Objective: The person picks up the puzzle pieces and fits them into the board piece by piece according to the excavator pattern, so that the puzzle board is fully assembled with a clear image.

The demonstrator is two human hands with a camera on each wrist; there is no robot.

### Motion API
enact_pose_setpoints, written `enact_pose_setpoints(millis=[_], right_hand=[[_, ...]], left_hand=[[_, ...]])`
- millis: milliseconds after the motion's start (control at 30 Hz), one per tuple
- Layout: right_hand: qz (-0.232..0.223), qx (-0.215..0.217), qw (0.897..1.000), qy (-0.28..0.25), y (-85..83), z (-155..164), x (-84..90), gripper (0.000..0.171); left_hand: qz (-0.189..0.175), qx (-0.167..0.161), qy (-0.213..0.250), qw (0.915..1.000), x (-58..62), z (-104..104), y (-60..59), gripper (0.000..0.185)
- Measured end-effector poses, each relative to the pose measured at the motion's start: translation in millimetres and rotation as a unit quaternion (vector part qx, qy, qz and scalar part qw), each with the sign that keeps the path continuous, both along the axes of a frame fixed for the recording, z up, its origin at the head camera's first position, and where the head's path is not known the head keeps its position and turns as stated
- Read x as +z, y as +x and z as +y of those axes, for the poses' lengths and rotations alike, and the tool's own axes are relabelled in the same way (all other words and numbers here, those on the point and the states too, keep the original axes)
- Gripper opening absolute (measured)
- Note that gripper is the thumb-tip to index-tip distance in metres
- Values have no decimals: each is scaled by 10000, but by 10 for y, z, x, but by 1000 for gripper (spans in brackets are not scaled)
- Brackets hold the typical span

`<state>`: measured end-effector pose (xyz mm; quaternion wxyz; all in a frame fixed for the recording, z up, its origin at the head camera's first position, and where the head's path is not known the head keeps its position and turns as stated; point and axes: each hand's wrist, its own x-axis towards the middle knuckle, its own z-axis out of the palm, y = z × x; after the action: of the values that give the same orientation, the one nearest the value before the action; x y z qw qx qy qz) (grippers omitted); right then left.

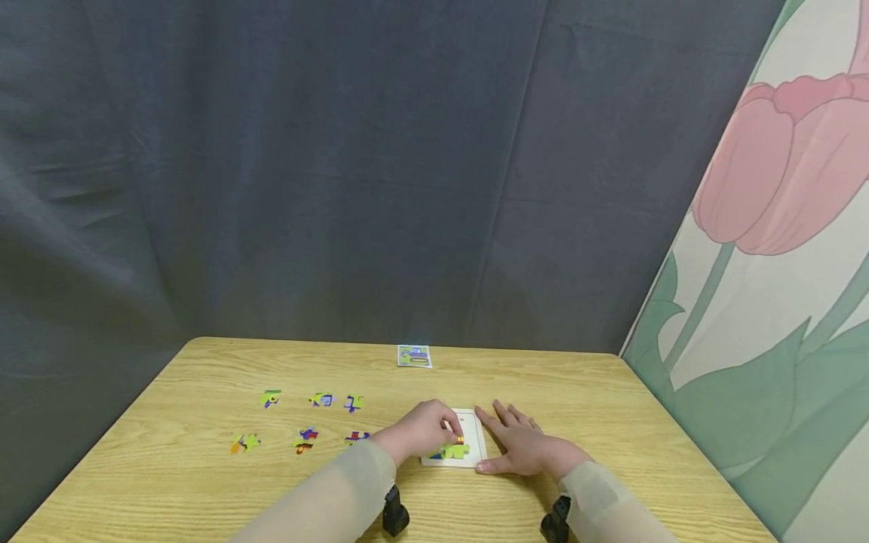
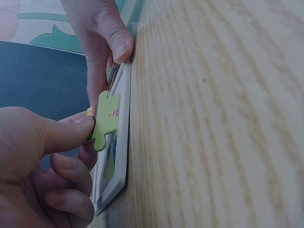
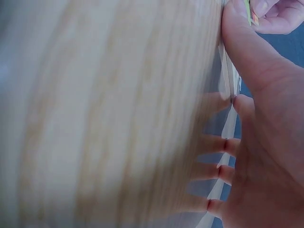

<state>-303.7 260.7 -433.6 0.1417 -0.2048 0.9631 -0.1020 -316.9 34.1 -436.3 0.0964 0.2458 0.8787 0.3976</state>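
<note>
Between thumb and fingers, my left hand (image 1: 426, 428) pinches a green jigsaw piece (image 2: 107, 117) with a small red and yellow patch. It is held over the lower part of a white puzzle tray (image 1: 478, 441), tilted off the surface in the left wrist view. A blue and green piece (image 1: 437, 455) lies in the tray's lower left corner. My right hand (image 1: 526, 446) is spread flat, its thumb and index finger against the tray's right edge, the other fingers on the table.
Several loose jigsaw pieces lie in two rows on the left of the wooden table (image 1: 170, 483), among them a green one (image 1: 270, 397) and an orange and green one (image 1: 246, 443). A picture card (image 1: 414, 356) lies near the back edge, before a dark curtain (image 1: 326, 188).
</note>
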Motion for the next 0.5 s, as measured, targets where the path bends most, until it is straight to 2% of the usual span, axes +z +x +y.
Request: enact_pose_setpoints(millis=[200,500], right_hand=[[17,40,10000,-25,-14,13,-23,98],[64,157,9996,-222,-2,34,-32,101]], left_hand=[[-113,-34,-58,9999,9,-12,17,15],[69,-200,-314,9993,12,-31,55,13]])
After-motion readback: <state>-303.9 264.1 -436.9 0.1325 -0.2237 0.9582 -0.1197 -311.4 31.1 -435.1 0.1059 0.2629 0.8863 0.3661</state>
